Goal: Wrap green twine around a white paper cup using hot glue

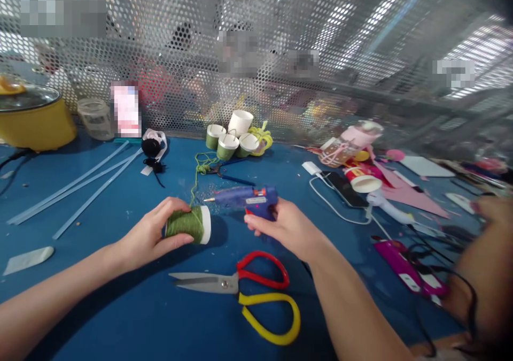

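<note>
My left hand (170, 226) is wrapped round a white paper cup wound with green yarn (187, 225), its white rim facing right. From the top of the cup a green strand runs up to a small tangle of yarn (204, 164). My right hand (280, 222) grips a blue glue gun (250, 199) by its handle. The gun's metal nozzle points left, a little above and right of the cup, not touching it. Scissors (226, 283) with one red and one yellow handle lie on the blue table (160, 318) below both hands.
Behind the hands stand green-wrapped cups (228, 147) and dark pliers (218, 171). Clear glue sticks (98, 190) and a yellow pot (36, 120) are left. A phone (344, 189), cables and a purple power strip (406, 267) lie right, near another person's arm (487, 265).
</note>
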{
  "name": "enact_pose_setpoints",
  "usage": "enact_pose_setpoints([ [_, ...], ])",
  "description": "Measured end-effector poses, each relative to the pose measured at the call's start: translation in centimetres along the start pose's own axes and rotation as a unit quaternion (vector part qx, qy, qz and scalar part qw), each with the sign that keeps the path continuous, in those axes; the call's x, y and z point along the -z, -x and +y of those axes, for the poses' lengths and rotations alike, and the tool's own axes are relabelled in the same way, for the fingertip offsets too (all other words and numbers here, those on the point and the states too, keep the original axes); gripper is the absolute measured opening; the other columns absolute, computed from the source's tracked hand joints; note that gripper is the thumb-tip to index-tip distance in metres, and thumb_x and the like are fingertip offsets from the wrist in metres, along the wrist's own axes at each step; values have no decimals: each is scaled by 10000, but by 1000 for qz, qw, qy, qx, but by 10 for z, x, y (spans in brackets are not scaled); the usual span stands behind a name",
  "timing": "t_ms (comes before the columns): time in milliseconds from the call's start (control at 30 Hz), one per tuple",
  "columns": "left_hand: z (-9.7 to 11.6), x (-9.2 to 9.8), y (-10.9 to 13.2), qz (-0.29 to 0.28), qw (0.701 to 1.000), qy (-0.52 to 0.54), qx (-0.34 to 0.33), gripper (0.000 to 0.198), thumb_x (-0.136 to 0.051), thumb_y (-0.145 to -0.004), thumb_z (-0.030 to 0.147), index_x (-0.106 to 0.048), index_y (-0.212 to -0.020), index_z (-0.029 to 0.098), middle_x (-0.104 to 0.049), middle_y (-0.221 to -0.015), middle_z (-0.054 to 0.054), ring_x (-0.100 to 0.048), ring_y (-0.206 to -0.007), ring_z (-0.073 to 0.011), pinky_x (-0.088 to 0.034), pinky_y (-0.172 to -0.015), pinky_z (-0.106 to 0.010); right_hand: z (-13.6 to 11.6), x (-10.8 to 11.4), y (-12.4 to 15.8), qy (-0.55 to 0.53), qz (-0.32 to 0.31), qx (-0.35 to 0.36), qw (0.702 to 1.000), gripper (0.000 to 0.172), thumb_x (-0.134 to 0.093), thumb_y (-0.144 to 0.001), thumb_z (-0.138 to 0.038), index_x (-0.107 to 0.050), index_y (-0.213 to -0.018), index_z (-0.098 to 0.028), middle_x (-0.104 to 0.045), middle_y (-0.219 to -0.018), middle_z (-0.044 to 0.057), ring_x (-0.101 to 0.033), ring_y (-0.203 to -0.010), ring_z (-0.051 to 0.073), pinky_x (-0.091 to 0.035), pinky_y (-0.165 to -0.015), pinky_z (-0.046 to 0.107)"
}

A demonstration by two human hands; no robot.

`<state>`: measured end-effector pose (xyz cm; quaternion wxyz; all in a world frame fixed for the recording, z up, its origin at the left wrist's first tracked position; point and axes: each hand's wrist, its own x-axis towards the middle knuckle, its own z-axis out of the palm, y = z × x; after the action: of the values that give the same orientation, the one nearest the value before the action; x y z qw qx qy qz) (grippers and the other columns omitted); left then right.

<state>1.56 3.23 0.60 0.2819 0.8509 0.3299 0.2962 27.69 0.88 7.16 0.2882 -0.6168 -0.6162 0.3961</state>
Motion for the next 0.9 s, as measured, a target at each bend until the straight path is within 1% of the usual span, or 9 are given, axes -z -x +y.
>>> enact_pose_setpoints([
  [67, -1, 2, -1, -13, 1000, -2, 9, 298, -541, -838, 322, -436, -1086, 195, -539, -1085, -85, -539, -985, -216, -442, -838, -327, -5, -7, 4, 2, 6, -8, 1000, 191, -619, -700, -272, -577, -841, -151, -636, -643, 25, -592, -513, 133, -492, -473, 241],
  [133, -3, 3, -3, -23, 999, 0, 26, 301, -545, -831, 346, -453, -1075, 195, -553, -1045, -75, -552, -938, -211, -450, -800, -315, -7, -13, 7, 12, 9, -6, 1000, 173, -585, -724, -263, -595, -851, -146, -631, -627, 19, -571, -485, 122, -472, -444, 230],
  [200, -4, 5, -5, -26, 999, 4, 45, 300, -546, -823, 364, -468, -1057, 192, -568, -1003, -63, -562, -882, -202, -455, -757, -301, -5, -17, 11, 48, 14, 7, 999, 134, -563, -746, -279, -604, -763, -152, -590, -543, -6, -520, -438, 109, -439, -419, 224],
  [267, -6, 7, -6, -23, 997, 11, 67, 294, -538, -819, 376, -479, -1038, 189, -582, -957, -50, -570, -820, -192, -455, -710, -288, -2, -18, 15, 95, 23, 27, 995, 156, -567, -749, -292, -584, -655, -168, -553, -483, -19, -493, -431, 111, -428, -429, 229],
  [367, -7, 8, -7, -20, 996, 18, 85, 294, -526, -818, 385, -482, -1032, 187, -589, -907, -35, -570, -764, -181, -449, -668, -275, 2, -20, 18, 132, 27, 67, 989, 166, -578, -747, -294, -581, -628, -179, -615, -559, 2, -542, -511, 135, -460, -512, 243],
  [433, -8, 8, -7, -20, 996, 17, 86, 297, -525, -819, 385, -479, -1038, 191, -586, -895, -31, -567, -758, -178, -447, -665, -272, 4, -22, 19, 147, 30, 90, 985, 158, -577, -753, -296, -588, -644, -184, -640, -598, 9, -566, -544, 146, -469, -543, 250],
  [667, -8, 8, -7, -24, 996, 7, 87, 298, -528, -815, 382, -476, -1040, 193, -594, -907, -36, -573, -778, -182, -450, -658, -266, 7, -26, 20, 173, 43, 145, 973, 122, -587, -755, -256, -554, -652, -201, -634, -606, -8, -563, -529, 136, -463, -550, 240],
  [800, -9, 7, -7, -20, 997, 2, 81, 299, -537, -813, 380, -480, -1040, 195, -595, -939, -42, -574, -801, -186, -454, -675, -272, 7, -26, 21, 200, 30, 161, 966, 126, -567, -770, -244, -532, -656, -203, -618, -606, -7, -553, -532, 136, -451, -541, 243],
  [900, -9, 7, -7, -21, 997, 2, 73, 298, -539, -817, 377, -480, -1046, 197, -592, -955, -43, -573, -814, -188, -452, -696, -277, 8, -25, 21, 216, 46, 175, 960, 118, -565, -770, -234, -524, -665, -200, -611, -615, -1, -549, -532, 138, -446, -544, 251],
])
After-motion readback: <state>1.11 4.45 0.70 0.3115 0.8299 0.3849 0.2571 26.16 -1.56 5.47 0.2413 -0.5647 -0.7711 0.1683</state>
